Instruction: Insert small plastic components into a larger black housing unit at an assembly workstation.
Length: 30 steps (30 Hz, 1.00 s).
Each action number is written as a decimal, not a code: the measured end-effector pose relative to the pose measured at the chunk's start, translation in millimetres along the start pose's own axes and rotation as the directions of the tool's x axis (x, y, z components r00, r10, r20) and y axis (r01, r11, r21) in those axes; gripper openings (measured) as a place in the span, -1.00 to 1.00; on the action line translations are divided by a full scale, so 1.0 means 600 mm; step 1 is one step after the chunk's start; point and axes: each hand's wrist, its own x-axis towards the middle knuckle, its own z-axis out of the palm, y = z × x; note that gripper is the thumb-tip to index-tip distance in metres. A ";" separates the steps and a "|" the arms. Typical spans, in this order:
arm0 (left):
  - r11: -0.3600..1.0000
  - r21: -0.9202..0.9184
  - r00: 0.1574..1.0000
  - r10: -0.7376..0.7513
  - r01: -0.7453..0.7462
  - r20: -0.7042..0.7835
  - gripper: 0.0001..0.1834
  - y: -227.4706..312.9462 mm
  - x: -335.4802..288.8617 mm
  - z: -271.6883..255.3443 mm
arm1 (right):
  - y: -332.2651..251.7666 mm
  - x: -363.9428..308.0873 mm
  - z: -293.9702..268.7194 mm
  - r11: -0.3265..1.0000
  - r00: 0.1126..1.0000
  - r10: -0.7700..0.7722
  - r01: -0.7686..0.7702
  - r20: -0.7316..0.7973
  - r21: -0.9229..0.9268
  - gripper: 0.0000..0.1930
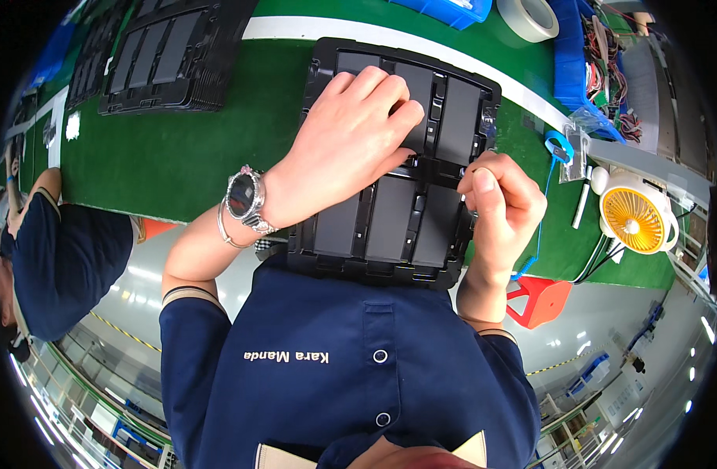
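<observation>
A black plastic tray (430, 166) lies before me at the table's near edge. Flat dark rectangular pieces (458, 117) sit in its compartments. My left hand (362, 117), with a watch (245, 194) and a bracelet on its wrist, is over the tray's upper left part. Its fingers are curled downward and the thumb reaches toward the tray's middle; what they grip, if anything, is hidden. By the tray's right edge, my right hand (503, 195) is closed, thumb against bent fingers. Anything inside that pinch is too small or covered to make out.
Stacked black trays (167, 59) stand at the far left. To the right are a blue wrist strap (558, 146), a white-and-yellow fan (634, 219) and a blue bin (573, 66) of wired parts. A tape roll (528, 17) lies far right. Another person (73, 262) sits at left.
</observation>
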 end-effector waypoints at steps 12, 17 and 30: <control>0.156 -0.863 0.855 -0.302 0.480 0.421 -0.28 -0.003 0.010 -0.026 | 0.001 -0.007 -0.008 0.999 0.999 0.039 -0.038 -0.008 0.016 -0.85; -0.054 -0.879 0.855 -0.208 0.474 0.475 -0.37 0.019 -0.022 -0.040 | -0.018 -0.005 0.005 0.992 0.993 0.118 -0.118 0.025 0.033 -0.87; -0.082 -0.801 0.764 -0.255 0.594 0.593 -0.82 0.028 -0.041 -0.081 | -0.031 -0.006 0.030 0.989 0.973 0.150 -0.147 0.175 -0.030 -0.89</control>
